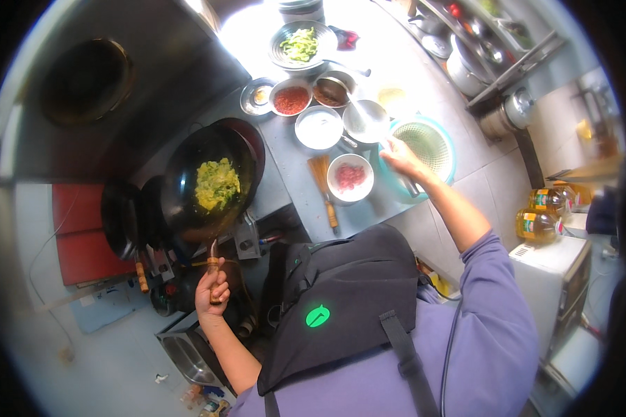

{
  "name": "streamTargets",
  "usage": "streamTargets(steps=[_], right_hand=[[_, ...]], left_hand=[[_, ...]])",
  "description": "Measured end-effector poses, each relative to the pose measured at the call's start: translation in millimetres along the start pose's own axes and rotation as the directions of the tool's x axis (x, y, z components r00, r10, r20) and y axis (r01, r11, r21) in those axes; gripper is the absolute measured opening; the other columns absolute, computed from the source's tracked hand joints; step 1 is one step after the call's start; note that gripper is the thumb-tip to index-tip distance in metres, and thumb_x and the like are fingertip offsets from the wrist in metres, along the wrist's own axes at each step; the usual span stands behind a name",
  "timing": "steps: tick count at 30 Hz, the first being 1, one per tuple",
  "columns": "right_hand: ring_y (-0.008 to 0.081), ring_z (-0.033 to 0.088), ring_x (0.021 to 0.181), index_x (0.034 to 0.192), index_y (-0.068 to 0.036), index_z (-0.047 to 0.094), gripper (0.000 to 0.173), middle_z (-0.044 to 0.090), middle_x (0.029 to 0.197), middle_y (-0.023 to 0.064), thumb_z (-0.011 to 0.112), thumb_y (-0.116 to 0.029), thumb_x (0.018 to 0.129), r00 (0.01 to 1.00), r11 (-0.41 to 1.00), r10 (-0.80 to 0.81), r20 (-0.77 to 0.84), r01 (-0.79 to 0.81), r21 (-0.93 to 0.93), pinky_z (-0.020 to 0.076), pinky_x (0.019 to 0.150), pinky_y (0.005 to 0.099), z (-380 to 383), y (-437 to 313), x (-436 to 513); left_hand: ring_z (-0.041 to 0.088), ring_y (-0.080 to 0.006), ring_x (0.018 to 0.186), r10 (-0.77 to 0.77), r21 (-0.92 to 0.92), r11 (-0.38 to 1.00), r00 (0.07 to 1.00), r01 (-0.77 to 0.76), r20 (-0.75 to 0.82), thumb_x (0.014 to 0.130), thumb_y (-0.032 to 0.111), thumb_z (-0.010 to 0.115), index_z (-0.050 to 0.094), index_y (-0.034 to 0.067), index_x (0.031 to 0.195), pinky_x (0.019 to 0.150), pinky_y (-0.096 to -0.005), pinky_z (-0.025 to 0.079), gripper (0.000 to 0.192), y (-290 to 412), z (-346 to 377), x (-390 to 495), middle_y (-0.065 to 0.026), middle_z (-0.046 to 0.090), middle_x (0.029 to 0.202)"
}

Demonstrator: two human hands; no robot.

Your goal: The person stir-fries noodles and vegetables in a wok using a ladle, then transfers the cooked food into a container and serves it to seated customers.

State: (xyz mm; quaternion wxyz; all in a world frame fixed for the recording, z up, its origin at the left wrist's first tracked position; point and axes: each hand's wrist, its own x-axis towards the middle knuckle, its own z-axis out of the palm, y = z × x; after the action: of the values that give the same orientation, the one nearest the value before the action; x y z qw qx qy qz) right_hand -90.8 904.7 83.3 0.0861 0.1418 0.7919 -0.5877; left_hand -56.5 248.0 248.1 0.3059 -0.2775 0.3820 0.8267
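Note:
My left hand (212,286) is wrapped around the wooden handle of a black wok (181,164). Yellow scrambled egg with green bits (217,183) lies in the wok. My right hand (402,160) grips a long-handled metal ladle (361,110). The ladle's head is over a bowl of dark brown contents (322,99); whether it touches them I cannot tell. Below and left of that hand stands a white bowl (338,190) with pinkish pieces that look like raw meat. A bamboo wok brush (323,182) lies beside this bowl.
Bowls of red seasoning (292,100) and white contents (318,127) stand on the counter (313,213). Behind them, a colander (276,49) holds cut green vegetables. A turquoise-rimmed basket (449,140) sits by my right forearm. Another wok (119,219) is at left; oil bottles (534,225) stand right.

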Motion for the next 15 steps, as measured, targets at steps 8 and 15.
streamTargets(steps=[8, 15], right_hand=[[0.0148, 0.064, 0.092, 0.143, 0.000, 0.060, 0.051, 0.071, 0.108, 0.0081, 0.064, -0.007, 0.093, 0.971, 0.946, -0.221, -0.097, 0.189, -0.263, 0.0526, 0.086, 0.0307, 5, -1, -2], [0.0055, 0.054, 0.067, 0.141, -0.008, 0.061, 0.041, 0.060, 0.084, -0.0001, 0.064, -0.009, 0.100, 0.974, 0.939, 0.174, 0.146, -0.208, 0.273, 0.0450, 0.059, 0.0234, 0, -21, -5]], left_hand=[[0.044, -0.0070, 0.049, -0.005, 0.001, 1.000, 1.000, 0.005, 0.000, 0.109, 0.010, 0.052, 0.048, -0.003, 0.151, 0.042, -0.0235, 0.040, 0.044, 0, -3, 3, -0.0060, 0.055, 0.085], [0.044, -0.0070, 0.050, 0.015, 0.007, 1.000, 1.000, -0.015, 0.005, 0.109, 0.010, 0.053, 0.049, -0.002, 0.151, 0.043, -0.0237, 0.039, 0.044, -1, -5, 2, -0.0059, 0.054, 0.086]])
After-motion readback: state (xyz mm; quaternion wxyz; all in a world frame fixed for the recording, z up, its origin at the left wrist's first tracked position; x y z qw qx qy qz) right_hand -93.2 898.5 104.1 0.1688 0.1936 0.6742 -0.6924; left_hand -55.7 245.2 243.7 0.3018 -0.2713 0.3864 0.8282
